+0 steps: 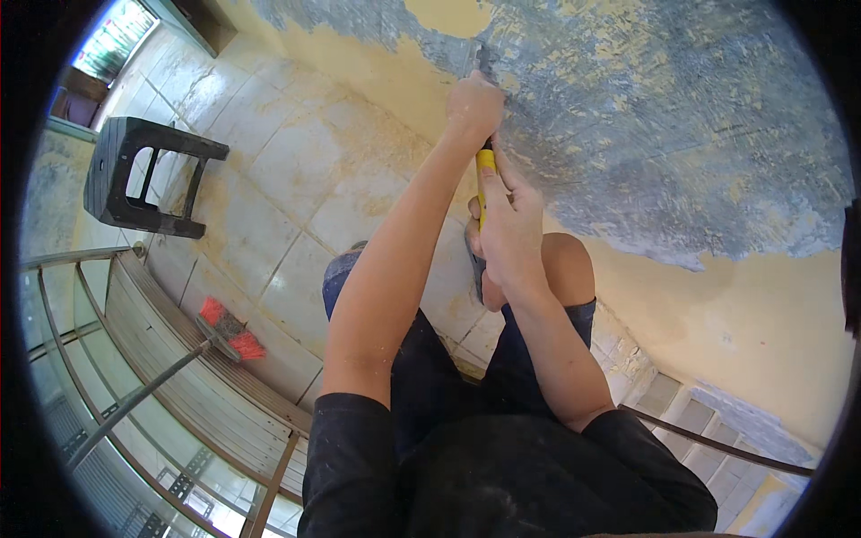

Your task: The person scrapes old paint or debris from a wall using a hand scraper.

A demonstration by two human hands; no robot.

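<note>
Both my hands are closed on one long scraper point(487, 163) with a yellow and black handle. My left hand point(475, 106) wraps the upper part close to the blade, and my right hand point(514, 220) grips the yellow handle lower down. The scraper's metal blade meets the wall point(682, 108), beside an edge where yellow paint point(448, 16) borders a bare grey-blue patch. Flecks of yellow remain scattered over that patch. My fingers hide part of the shaft.
On the left, a black plastic stool point(117, 175) lies tipped on the dusty tiled floor point(296, 170). A broom point(231, 330) with red bristles leans by a metal-framed glass cabinet point(215, 394). An open doorway point(117, 40) shows at the far left.
</note>
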